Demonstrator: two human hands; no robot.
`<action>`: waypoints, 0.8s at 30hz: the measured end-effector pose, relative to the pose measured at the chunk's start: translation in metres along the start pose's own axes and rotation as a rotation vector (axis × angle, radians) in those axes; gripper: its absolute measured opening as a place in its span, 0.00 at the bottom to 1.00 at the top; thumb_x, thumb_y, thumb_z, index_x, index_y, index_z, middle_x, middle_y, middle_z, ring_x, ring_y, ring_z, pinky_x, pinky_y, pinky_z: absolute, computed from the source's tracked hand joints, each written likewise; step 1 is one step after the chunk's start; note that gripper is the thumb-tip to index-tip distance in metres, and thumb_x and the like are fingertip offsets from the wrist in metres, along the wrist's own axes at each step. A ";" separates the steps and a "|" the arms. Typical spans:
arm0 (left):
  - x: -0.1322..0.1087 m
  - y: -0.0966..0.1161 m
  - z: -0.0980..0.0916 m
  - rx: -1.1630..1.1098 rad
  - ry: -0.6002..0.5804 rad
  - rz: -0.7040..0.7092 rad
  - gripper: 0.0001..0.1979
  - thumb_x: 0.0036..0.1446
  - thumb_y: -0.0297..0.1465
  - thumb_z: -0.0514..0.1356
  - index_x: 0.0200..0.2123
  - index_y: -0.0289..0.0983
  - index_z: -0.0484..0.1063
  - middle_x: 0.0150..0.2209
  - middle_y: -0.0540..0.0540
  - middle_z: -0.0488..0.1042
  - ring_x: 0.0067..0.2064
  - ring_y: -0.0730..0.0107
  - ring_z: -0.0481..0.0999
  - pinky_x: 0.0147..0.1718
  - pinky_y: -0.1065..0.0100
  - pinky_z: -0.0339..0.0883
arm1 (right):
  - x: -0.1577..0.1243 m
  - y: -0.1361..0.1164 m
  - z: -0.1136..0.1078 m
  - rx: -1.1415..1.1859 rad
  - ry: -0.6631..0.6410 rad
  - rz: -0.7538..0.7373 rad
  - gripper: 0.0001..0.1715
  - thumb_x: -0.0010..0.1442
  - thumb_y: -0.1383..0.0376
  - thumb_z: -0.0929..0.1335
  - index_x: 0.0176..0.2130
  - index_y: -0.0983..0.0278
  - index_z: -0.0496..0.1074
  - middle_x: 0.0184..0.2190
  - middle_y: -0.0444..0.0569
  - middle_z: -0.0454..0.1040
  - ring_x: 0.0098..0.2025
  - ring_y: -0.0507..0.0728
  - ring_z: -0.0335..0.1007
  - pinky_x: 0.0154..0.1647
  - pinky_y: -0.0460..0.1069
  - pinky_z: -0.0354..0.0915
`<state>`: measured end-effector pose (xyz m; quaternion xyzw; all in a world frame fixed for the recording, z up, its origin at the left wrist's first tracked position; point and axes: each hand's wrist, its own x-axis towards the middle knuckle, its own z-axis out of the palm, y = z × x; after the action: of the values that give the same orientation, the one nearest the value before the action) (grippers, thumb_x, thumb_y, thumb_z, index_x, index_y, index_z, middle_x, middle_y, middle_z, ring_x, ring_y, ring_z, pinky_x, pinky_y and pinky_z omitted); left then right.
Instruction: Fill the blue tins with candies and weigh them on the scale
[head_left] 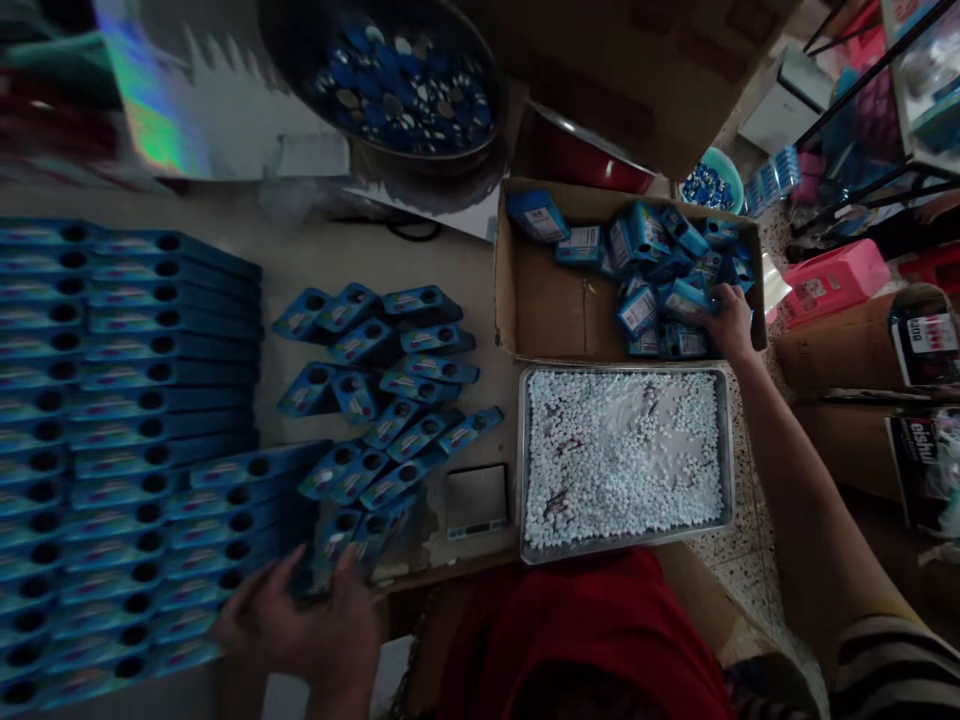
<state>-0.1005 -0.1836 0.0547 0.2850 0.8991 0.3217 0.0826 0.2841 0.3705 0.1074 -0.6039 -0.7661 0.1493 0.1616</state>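
Pinching a small blue box (pixel 685 299) with the right hand (pixel 731 322), right end of the carton (pixel 544 295). Can't tell the grip of the left hand (pixel 311 625), too blurry by the loose boxes (pixel 391 421). Could topple those brushing past, or spill white pellets (pixel 600 500) bumping the tray (pixel 523 460).

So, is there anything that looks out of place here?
Yes: the blue boxes in the cardboard carton lie jumbled at various angles, mostly toward its right side, which looks untidy against the neat rows at left.
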 end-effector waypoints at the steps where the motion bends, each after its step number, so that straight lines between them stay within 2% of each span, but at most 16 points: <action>1: 0.007 0.009 0.002 0.011 0.086 0.048 0.36 0.55 0.40 0.63 0.64 0.79 0.63 0.68 0.60 0.66 0.73 0.30 0.59 0.70 0.24 0.54 | -0.016 -0.003 -0.006 0.061 0.057 -0.015 0.24 0.58 0.51 0.76 0.47 0.64 0.75 0.50 0.56 0.77 0.50 0.64 0.74 0.55 0.60 0.70; 3: 0.020 0.036 0.013 -0.011 0.191 0.153 0.27 0.56 0.37 0.66 0.57 0.70 0.75 0.59 0.56 0.76 0.65 0.36 0.73 0.65 0.31 0.66 | -0.055 -0.013 -0.017 0.272 0.157 0.011 0.24 0.57 0.53 0.75 0.48 0.62 0.73 0.46 0.51 0.78 0.48 0.62 0.74 0.52 0.57 0.71; 5: 0.026 0.074 0.031 -0.100 0.147 0.240 0.19 0.57 0.35 0.69 0.53 0.57 0.80 0.52 0.49 0.80 0.58 0.42 0.79 0.63 0.36 0.71 | -0.100 -0.028 -0.020 0.571 0.173 0.094 0.26 0.54 0.55 0.76 0.49 0.60 0.71 0.42 0.46 0.77 0.44 0.59 0.75 0.49 0.55 0.72; 6: 0.025 0.095 0.042 -0.162 0.128 0.266 0.14 0.58 0.35 0.70 0.49 0.51 0.81 0.47 0.46 0.81 0.54 0.46 0.81 0.61 0.39 0.73 | -0.124 -0.037 -0.018 0.715 0.134 0.150 0.26 0.52 0.56 0.78 0.48 0.59 0.70 0.40 0.44 0.77 0.43 0.57 0.75 0.49 0.54 0.73; 8: 0.017 0.137 0.065 -0.277 -0.044 0.246 0.10 0.61 0.37 0.69 0.46 0.43 0.80 0.44 0.44 0.82 0.50 0.52 0.82 0.60 0.44 0.75 | -0.172 -0.055 -0.009 0.932 -0.014 0.289 0.27 0.47 0.60 0.80 0.44 0.58 0.71 0.38 0.42 0.77 0.39 0.55 0.75 0.47 0.52 0.73; 9: 0.011 0.155 0.077 -0.343 -0.136 0.209 0.12 0.62 0.39 0.69 0.46 0.42 0.80 0.45 0.43 0.82 0.51 0.54 0.82 0.60 0.47 0.75 | -0.196 -0.063 -0.002 1.032 -0.082 0.372 0.27 0.45 0.61 0.81 0.43 0.58 0.71 0.36 0.41 0.78 0.38 0.54 0.75 0.46 0.51 0.73; 11: 0.000 0.181 0.101 -0.569 -0.407 0.119 0.20 0.61 0.43 0.70 0.53 0.41 0.77 0.50 0.41 0.83 0.51 0.57 0.83 0.56 0.53 0.79 | -0.237 -0.076 0.012 1.189 -0.196 0.548 0.29 0.41 0.61 0.82 0.40 0.58 0.70 0.35 0.40 0.79 0.37 0.54 0.76 0.44 0.50 0.74; 13: -0.007 0.191 0.123 -0.763 -0.653 0.032 0.28 0.61 0.45 0.70 0.61 0.41 0.71 0.56 0.38 0.81 0.53 0.58 0.84 0.56 0.56 0.80 | -0.269 -0.083 0.026 1.283 -0.306 0.767 0.30 0.40 0.58 0.83 0.39 0.58 0.70 0.33 0.40 0.79 0.34 0.53 0.76 0.40 0.48 0.75; 14: -0.008 0.190 0.131 -0.801 -0.704 -0.008 0.29 0.63 0.45 0.68 0.62 0.41 0.70 0.57 0.37 0.80 0.54 0.58 0.84 0.55 0.56 0.80 | -0.280 -0.084 0.033 1.304 -0.360 0.879 0.29 0.42 0.56 0.83 0.39 0.58 0.70 0.31 0.39 0.78 0.31 0.51 0.75 0.36 0.47 0.74; 16: -0.004 0.181 0.140 -0.762 -0.697 -0.030 0.27 0.65 0.43 0.66 0.63 0.40 0.69 0.57 0.36 0.79 0.55 0.58 0.83 0.56 0.56 0.79 | -0.294 -0.084 0.045 1.310 -0.459 1.067 0.26 0.48 0.52 0.82 0.37 0.59 0.69 0.26 0.38 0.74 0.23 0.49 0.68 0.27 0.44 0.71; 17: -0.001 0.175 0.141 -0.691 -0.670 0.008 0.27 0.64 0.41 0.66 0.64 0.40 0.68 0.58 0.35 0.79 0.56 0.57 0.82 0.57 0.54 0.79 | -0.296 -0.082 0.050 1.302 -0.501 1.129 0.25 0.51 0.51 0.81 0.36 0.59 0.69 0.23 0.38 0.72 0.20 0.48 0.65 0.22 0.43 0.67; 19: 0.005 0.168 0.138 -0.501 -0.666 0.210 0.31 0.61 0.34 0.69 0.66 0.42 0.68 0.64 0.35 0.76 0.64 0.51 0.78 0.64 0.48 0.73 | -0.298 -0.079 0.059 1.281 -0.561 1.189 0.22 0.56 0.51 0.79 0.35 0.60 0.69 0.21 0.40 0.72 0.18 0.48 0.62 0.16 0.43 0.61; 22: 0.007 0.170 0.130 -0.218 -0.831 0.631 0.40 0.55 0.23 0.69 0.70 0.44 0.67 0.73 0.38 0.67 0.76 0.43 0.62 0.76 0.39 0.53 | -0.297 -0.078 0.067 1.237 -0.630 1.233 0.19 0.60 0.51 0.77 0.36 0.61 0.71 0.20 0.42 0.73 0.16 0.48 0.62 0.13 0.41 0.55; 24: -0.001 0.175 0.127 -0.114 -0.943 0.798 0.44 0.53 0.21 0.68 0.72 0.44 0.64 0.75 0.38 0.63 0.79 0.40 0.56 0.77 0.34 0.45 | -0.302 -0.084 0.068 1.209 -0.658 1.232 0.18 0.61 0.52 0.77 0.36 0.61 0.72 0.19 0.41 0.72 0.16 0.47 0.61 0.13 0.41 0.53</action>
<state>0.0228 -0.0059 0.0651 0.7057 0.5716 0.2148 0.3593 0.2476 0.0555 0.0611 -0.6449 -0.1087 0.7476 0.1156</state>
